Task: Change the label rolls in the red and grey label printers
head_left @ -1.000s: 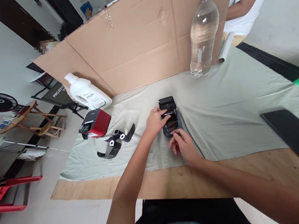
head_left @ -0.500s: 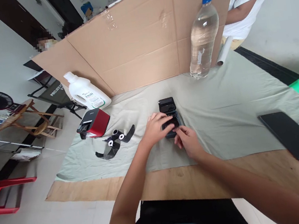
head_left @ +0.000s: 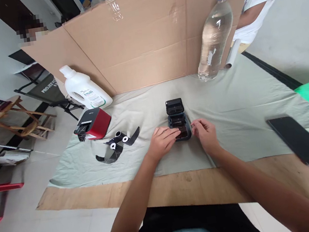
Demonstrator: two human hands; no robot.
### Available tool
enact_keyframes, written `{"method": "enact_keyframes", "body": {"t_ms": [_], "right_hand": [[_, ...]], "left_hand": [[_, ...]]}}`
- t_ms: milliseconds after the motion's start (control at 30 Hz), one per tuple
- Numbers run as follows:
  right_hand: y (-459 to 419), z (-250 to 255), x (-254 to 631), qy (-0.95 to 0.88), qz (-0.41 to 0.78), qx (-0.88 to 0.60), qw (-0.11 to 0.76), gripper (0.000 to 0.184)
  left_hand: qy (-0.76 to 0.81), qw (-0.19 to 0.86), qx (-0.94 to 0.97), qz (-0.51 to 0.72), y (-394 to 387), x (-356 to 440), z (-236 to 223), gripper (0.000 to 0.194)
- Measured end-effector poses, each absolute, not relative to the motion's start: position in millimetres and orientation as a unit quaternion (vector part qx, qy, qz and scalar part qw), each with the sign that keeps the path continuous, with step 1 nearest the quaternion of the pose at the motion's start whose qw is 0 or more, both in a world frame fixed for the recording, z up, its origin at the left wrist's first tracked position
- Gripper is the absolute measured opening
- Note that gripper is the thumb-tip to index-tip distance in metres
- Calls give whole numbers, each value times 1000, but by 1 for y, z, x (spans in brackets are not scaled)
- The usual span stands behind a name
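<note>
So the little dark box (head_left: 178, 119) sits between both sets of fingers, long side running away from the person. Left hand (head_left: 162, 142) is nearer, fingers close together over its near end; can't tell if they grip. Right hand (head_left: 206, 133) is just beside it, fingertips pressed together, maybe on something tiny. Rounded plasticky body, glossy flipped-up lid (head_left: 174, 106), wrinkly cloth (head_left: 230, 120) under the fingers.

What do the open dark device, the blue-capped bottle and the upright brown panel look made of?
Dark device: probably hard plastic, with a slight sheen on its lid.
Bottle: likely smooth, clear plastic; see-through, with bright reflections.
Brown panel: apparently matte cardboard, given straight crease lines.
</note>
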State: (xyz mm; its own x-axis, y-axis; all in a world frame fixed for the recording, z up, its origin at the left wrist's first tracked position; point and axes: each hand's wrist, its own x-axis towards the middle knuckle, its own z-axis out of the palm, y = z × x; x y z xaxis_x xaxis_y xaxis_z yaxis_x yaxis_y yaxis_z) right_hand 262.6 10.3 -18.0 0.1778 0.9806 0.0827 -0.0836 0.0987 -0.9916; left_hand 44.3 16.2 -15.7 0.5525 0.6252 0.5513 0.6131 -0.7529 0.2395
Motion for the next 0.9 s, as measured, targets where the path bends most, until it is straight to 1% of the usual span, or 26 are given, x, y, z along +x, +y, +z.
{"method": "enact_keyframes", "body": {"t_ms": [100, 200, 267, 367, 433, 567, 633, 700, 800, 900], "right_hand": [[23, -17, 274, -511, 379, -517, 573, 31], [49, -11, 281, -559, 307, -555, 534, 27], [75, -5, 281, -572, 291, -574, 508, 33], [116, 3, 272, -579, 350, -555, 484, 46], [136, 8, 264, -597, 401, -521, 460, 44], [143, 24, 264, -636, 449, -477, 409, 36], [136, 35, 275, -660, 476, -464, 351, 33], [128, 46, 284, -702, 487, -449, 261, 32], [116, 55, 287, -759, 437, -461, 138, 28], [111, 53, 275, -783, 364, -499, 77, 26]], "left_hand": [[331, 0, 890, 314, 15, 44, -17, 33], [311, -6, 896, 317, 14, 47, -19, 30], [304, -1, 899, 315, 14, 49, -20, 30], [296, 7, 903, 312, 15, 50, -24, 30], [280, 14, 906, 318, 15, 51, -27, 30], [264, 18, 905, 335, 14, 53, -32, 29], [258, 11, 904, 341, 13, 54, -33, 28], [253, 3, 904, 345, 12, 55, -33, 27], [247, -11, 902, 353, 12, 56, -33, 25], [248, -20, 900, 357, 12, 57, -32, 23]]}}
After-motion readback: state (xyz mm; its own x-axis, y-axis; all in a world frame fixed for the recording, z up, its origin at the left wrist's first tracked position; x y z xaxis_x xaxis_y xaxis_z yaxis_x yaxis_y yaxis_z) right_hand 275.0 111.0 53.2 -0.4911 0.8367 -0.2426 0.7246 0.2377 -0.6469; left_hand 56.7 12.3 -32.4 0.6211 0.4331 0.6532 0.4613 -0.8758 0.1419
